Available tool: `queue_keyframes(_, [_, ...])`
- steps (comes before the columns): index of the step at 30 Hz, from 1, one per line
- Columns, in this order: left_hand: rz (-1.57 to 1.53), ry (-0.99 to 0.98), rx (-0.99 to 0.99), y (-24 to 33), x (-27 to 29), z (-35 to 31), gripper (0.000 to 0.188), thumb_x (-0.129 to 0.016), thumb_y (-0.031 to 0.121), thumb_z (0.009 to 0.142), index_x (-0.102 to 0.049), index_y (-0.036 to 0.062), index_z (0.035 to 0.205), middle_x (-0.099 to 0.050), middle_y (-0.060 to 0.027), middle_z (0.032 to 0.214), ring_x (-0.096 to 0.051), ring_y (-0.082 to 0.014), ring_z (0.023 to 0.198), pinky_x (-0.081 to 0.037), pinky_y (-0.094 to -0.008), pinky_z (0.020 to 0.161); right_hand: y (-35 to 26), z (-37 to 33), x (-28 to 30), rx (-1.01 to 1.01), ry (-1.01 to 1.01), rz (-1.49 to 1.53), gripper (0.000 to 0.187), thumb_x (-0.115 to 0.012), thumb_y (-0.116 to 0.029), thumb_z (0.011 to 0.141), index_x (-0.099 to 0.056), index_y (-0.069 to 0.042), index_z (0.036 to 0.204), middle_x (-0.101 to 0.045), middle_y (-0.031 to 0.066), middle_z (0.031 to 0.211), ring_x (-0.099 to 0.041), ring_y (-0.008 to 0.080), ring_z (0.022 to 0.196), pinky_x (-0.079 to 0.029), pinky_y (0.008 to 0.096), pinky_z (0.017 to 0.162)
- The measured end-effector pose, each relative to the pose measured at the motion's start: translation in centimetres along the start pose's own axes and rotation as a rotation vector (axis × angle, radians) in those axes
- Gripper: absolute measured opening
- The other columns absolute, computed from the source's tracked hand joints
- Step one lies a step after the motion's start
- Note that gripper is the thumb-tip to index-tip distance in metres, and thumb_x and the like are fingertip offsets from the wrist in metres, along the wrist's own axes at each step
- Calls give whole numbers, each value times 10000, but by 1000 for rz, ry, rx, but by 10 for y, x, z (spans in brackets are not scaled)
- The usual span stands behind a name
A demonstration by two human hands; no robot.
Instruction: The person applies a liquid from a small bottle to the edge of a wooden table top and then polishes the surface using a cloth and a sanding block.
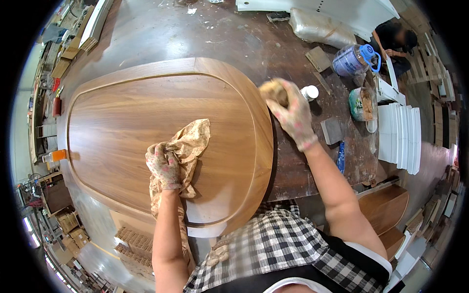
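Walnut panel (122, 122) edge meets right hand's (293, 115) sponge (273, 92)

Head view looks steeply down, close over the wooden panel (161, 132); fisheye-bent edges.

Cloth (188, 146) lies on tabletop (122, 117); jug (352, 59) behind-right.

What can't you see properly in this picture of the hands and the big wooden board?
Head view only:
- Right hand closes over a tan pad; most of the pad is hidden by the glove.
- Left hand presses a cloth; the board beneath both is covered.
- The board's near edge is hidden by the left forearm and checked shirt.
- The tub contents are too small to tell.
- A person at the top right is bent and blurred by the rim.
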State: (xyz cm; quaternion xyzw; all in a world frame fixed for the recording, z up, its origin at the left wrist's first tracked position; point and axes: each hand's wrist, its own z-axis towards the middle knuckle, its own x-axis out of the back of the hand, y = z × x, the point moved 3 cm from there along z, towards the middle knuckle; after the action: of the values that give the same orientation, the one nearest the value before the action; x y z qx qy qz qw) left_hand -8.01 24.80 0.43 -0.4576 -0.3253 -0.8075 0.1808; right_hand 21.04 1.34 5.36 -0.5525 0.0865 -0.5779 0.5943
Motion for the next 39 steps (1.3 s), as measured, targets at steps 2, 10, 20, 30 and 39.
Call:
queue_keyframes(2, [2, 0, -7, 2, -3, 1, 183, -588, 54, 815, -645, 61, 989, -600, -137, 1011, -553, -364, 978, -423, -467, 888, 14, 13, -12, -52, -55, 52, 350, -737, -136, 819, -617, -49, 1137, -655, 150, 1060, -649, 325, 962, -529, 392, 837])
queue_keyframes(10, [10, 37, -26, -10, -1, -6, 211, -598, 30, 787, -652, 78, 984, -605, -127, 994, -565, -355, 949, -437, -472, 861, -16, -112, 29, -61, -200, 49, 399, -753, -112, 810, -597, -35, 1169, -653, 153, 1100, -649, 325, 1017, -533, 432, 860])
queue_keyframes(20, [-90, 12, -8, -21, -6, -2, 176, -608, 45, 800, -673, 67, 962, -620, -125, 979, -574, -349, 954, -452, -459, 863, -13, -96, 11, -88, -76, -48, 416, -753, -130, 803, -582, -50, 1174, -639, 149, 1075, -638, 331, 1008, -534, 428, 853])
queue_keyframes(30, [-280, -111, -182, -15, -1, 10, 169, -599, 73, 836, -670, 63, 989, -619, -142, 1005, -571, -359, 967, -449, -467, 863, -41, -122, 15, -197, 116, -68, 403, -770, -160, 831, -612, -51, 1184, -678, 115, 1105, -670, 268, 974, -542, 364, 849])
queue_keyframes(39, [-297, -212, -419, -21, 9, 6, 259, -755, 228, 817, -609, 53, 939, -583, -134, 929, -547, -369, 915, -420, -469, 836, -100, -273, 5, -464, 44, -24, 437, -789, -152, 792, -629, -67, 1190, -681, 91, 1130, -652, 231, 1055, -518, 359, 929])
